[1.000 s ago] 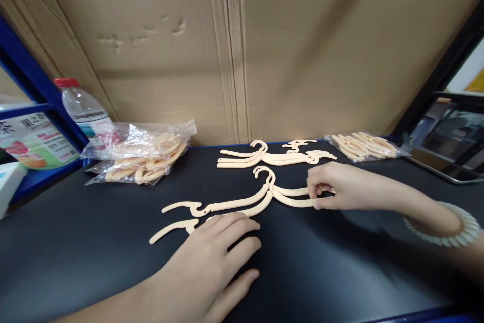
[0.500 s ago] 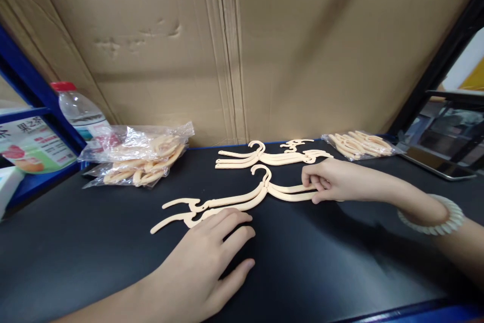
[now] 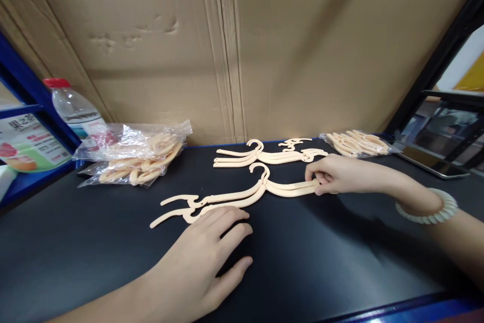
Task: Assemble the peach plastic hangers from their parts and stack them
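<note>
**Cream hangers on a black table**

Blue shelf bars (image 3: pixel 22 81) stand at the far left, and we see a box with a picture label (image 3: pixel 26 142) sitting there. Next to it stands a clear water bottle (image 3: pixel 73 109) with a red cap. Just beside the bottle lies a crinkly plastic bag (image 3: pixel 132 154) full of cream hanger pieces.

Our left hand (image 3: pixel 200 262) lies flat on the black table (image 3: pixel 75 252) with its fingers spread apart. It holds nothing. Its fingertips touch the left end of the near hangers (image 3: pixel 234 196), a pair of thin cream ones lying on the table in front of us, one pressed close to the other, hooks pointing away from us.

Behind them, close to the big cardboard wall (image 3: pixel 242 51), lies a second little pile of hangers (image 3: pixel 264 154).

Our right hand (image 3: pixel 336 176) is pinched shut on the right end of the near hangers, thumb below and fingers on top. We wear a pale bracelet (image 3: pixel 427 207) on that wrist.

Farther right, a small bag of cream pieces (image 3: pixel 357 142) rests by the wall. A tablet (image 3: pixel 442 134) leans at the far right edge.
</note>
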`<action>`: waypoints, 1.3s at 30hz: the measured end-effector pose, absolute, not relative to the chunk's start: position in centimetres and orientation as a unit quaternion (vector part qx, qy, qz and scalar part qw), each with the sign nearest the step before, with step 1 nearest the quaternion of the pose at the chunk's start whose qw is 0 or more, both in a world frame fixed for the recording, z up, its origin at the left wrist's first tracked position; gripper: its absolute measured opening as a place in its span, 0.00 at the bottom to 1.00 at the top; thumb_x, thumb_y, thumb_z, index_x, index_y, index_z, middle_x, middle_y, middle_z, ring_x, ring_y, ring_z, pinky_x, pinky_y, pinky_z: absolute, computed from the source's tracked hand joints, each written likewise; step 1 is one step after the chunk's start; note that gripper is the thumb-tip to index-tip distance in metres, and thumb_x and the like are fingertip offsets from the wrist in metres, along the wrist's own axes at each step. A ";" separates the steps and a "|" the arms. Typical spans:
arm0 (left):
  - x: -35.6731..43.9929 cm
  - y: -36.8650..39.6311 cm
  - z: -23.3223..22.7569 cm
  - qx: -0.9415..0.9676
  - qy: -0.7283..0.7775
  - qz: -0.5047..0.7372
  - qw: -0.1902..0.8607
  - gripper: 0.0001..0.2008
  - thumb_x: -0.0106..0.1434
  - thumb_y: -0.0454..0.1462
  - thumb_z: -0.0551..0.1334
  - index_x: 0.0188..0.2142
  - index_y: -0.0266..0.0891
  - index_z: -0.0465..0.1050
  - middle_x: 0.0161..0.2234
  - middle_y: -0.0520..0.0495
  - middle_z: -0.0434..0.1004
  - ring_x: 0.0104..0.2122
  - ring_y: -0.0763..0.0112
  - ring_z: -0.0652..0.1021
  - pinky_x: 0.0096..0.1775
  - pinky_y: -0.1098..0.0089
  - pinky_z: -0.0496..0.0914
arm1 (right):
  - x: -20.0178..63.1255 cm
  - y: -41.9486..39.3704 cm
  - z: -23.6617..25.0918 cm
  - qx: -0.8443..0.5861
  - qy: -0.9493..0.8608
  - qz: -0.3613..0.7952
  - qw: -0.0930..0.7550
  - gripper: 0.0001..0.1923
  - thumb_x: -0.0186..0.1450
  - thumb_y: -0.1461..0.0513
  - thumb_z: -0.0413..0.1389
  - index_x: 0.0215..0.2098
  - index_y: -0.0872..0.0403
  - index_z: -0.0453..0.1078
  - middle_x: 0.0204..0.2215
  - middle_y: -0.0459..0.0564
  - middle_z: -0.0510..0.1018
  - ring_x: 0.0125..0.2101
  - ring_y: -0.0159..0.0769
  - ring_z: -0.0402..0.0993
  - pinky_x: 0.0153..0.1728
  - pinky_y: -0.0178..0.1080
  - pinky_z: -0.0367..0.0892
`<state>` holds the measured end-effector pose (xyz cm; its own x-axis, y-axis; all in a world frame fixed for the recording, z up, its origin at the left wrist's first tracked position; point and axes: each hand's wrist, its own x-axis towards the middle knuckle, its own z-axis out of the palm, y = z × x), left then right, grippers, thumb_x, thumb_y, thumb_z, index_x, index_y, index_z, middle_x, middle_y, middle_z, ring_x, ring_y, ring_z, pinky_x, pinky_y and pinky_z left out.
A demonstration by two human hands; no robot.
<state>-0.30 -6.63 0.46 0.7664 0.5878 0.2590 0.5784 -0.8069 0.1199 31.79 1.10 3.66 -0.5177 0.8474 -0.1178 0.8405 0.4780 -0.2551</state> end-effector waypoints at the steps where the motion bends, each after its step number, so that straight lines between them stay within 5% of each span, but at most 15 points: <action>1: -0.3 -6.6 0.5 0.939 0.310 0.144 0.019 0.12 0.64 0.37 0.56 0.47 0.40 0.68 0.50 0.42 0.71 0.50 0.58 0.72 0.50 0.58 0.70 | 31.8 1.2 3.6 -0.491 -0.859 0.141 0.012 0.04 0.56 0.62 0.57 0.31 0.52 0.72 0.19 0.40 0.72 0.21 0.28 0.66 0.21 0.32 0.55; 14: -1.0 -5.2 0.6 0.926 0.338 0.167 0.004 0.10 0.64 0.35 0.55 0.45 0.42 0.68 0.47 0.44 0.71 0.48 0.60 0.72 0.49 0.59 0.69 | 32.0 1.1 3.8 -0.498 -0.857 0.133 0.004 0.04 0.56 0.64 0.56 0.30 0.53 0.72 0.19 0.42 0.71 0.21 0.29 0.66 0.23 0.32 0.55; 19: -2.9 -2.5 1.2 0.889 0.425 0.169 0.007 0.20 0.61 0.40 0.59 0.52 0.40 0.62 0.49 0.42 0.70 0.48 0.58 0.73 0.47 0.61 0.71 | 32.0 1.1 3.9 -0.498 -0.857 0.135 0.005 0.04 0.56 0.63 0.56 0.30 0.53 0.72 0.19 0.42 0.71 0.21 0.29 0.65 0.22 0.32 0.55; 26: -3.5 -1.5 1.0 0.883 0.445 0.144 0.032 0.13 0.64 0.40 0.54 0.48 0.43 0.63 0.45 0.46 0.75 0.43 0.61 0.76 0.42 0.63 0.71 | 32.0 1.3 3.7 -0.497 -0.857 0.137 0.001 0.05 0.57 0.62 0.55 0.31 0.54 0.71 0.20 0.42 0.71 0.21 0.29 0.65 0.22 0.32 0.55; 33: -3.2 -1.8 0.9 0.894 0.422 0.151 -0.017 0.12 0.65 0.35 0.52 0.48 0.41 0.65 0.43 0.44 0.75 0.41 0.61 0.76 0.41 0.62 0.71 | 32.0 1.2 3.8 -0.499 -0.855 0.141 0.007 0.04 0.56 0.63 0.55 0.30 0.53 0.71 0.19 0.42 0.71 0.21 0.30 0.65 0.22 0.32 0.55; 39: -1.3 -4.3 0.9 0.935 0.287 0.208 0.006 0.14 0.64 0.28 0.53 0.48 0.40 0.67 0.48 0.43 0.73 0.49 0.63 0.73 0.51 0.63 0.69 | 32.0 1.1 3.6 -0.489 -0.859 0.148 0.021 0.04 0.56 0.63 0.54 0.28 0.53 0.71 0.20 0.42 0.71 0.21 0.29 0.65 0.22 0.32 0.55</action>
